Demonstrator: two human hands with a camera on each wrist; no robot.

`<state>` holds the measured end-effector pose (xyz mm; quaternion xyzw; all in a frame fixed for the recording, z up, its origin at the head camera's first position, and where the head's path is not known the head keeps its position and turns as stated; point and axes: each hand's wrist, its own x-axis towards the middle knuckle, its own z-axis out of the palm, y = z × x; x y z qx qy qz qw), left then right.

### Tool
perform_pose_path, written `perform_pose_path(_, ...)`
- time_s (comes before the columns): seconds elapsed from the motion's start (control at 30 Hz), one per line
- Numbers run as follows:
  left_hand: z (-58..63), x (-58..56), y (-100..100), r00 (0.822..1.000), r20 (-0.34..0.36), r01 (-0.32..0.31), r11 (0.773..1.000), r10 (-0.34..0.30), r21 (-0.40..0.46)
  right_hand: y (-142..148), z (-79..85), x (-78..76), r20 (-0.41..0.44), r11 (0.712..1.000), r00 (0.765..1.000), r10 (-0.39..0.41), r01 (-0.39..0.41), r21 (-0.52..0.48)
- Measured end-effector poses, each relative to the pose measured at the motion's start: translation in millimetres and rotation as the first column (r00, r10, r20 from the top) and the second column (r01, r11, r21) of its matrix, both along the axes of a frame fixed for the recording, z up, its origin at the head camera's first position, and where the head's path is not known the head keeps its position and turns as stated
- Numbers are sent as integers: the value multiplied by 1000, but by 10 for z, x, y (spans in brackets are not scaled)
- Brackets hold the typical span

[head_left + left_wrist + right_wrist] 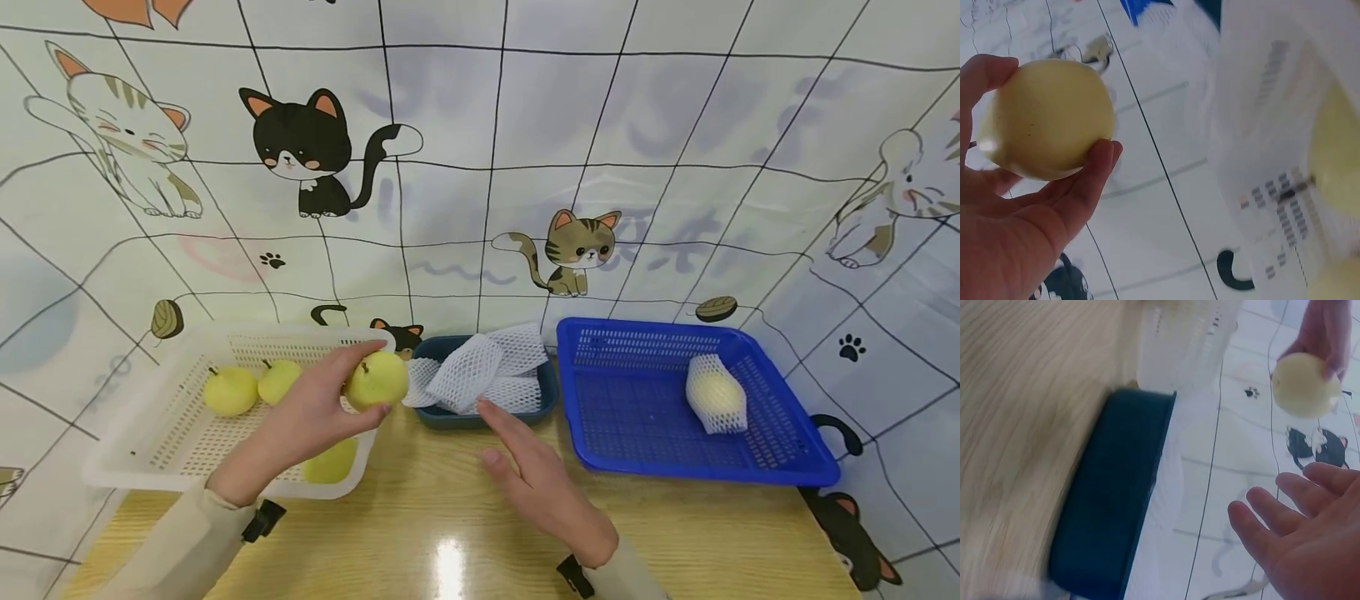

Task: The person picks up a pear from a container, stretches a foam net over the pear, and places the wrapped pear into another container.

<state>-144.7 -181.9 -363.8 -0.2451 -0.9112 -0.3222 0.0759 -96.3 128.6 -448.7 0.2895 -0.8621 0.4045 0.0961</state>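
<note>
My left hand grips a yellow-green pear between thumb and fingers, over the right end of the white basket. In the left wrist view the same pear shows its smooth skin, with its stem toward the left edge. My right hand, fingers loosely extended, hovers in front of the dark teal bin and holds nothing. White foam net sleeves fill that bin. The right wrist view shows the right hand with its fingers spread, across from the held pear.
More pears lie in the white basket, one near its front right corner. At the right stands a blue basket with one pear in a foam net. A cat-print sheet rises behind the wooden table.
</note>
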Motion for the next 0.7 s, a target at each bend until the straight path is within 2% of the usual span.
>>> perform_pose_path(0.13, -140, 134, 233, 1000, 19, -21, 998, 20, 66, 139, 0, 62, -20, 999, 999, -41, 41, 0)
perform_pose_path(0.2, -252, 207, 362, 999, 26, -34, 995, 31, 95, 181, -7, 92, -22, 999, 998, -53, 53, 8)
perform_pose_path(0.3, -448, 314, 531, 999, 14, -35, 995, 34, 94, 211, -21, 122, -31, 998, 998, -61, 62, 28)
perform_pose_path(0.4, -671, 409, 683, 1000, 6, -8, 997, 8, 83, 247, -66, 142, -31, 996, 997, -64, 66, 56)
perform_pose_path(0.53, -938, 502, 843, 998, 46, 37, 998, -40, 51, 296, -146, 151, -13, 994, 997, -72, 73, 84)
perform_pose_path(0.7, -1169, 521, 957, 990, 110, 86, 995, -91, 45, 336, -230, 160, 8, 994, 997, -82, 81, 78)
